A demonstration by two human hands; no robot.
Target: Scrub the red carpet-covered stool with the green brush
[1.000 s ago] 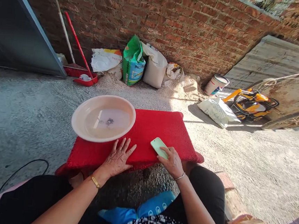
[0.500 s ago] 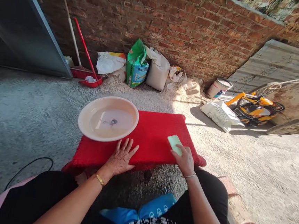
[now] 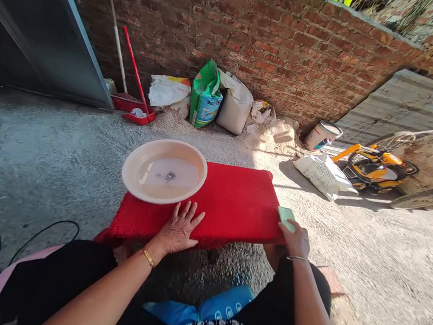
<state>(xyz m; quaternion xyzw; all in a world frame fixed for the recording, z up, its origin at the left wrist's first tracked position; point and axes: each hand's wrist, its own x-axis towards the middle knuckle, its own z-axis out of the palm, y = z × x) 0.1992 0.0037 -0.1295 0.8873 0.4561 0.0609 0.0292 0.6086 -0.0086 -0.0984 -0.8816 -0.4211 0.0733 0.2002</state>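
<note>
Pinching a flat, mint-green block [image 3: 285, 216], the right grip [image 3: 297, 239] is sitting at the edge of the red cloth-covered worktop [image 3: 241, 200]; the left grip [image 3: 178, 231] is lying spread.

Right fingers [image 3: 295, 225] hold green slab [image 3: 285, 215]; left fingers [image 3: 190, 213] spread on red cloth [image 3: 241, 200].

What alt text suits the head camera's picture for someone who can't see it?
A person's right hand grips a flat, pale green object at the right edge of a red-covered table, while the left hand lies spread near its front edge. A pale basin holding clear liquid stands at left, with sacks along a brick wall behind.
</note>
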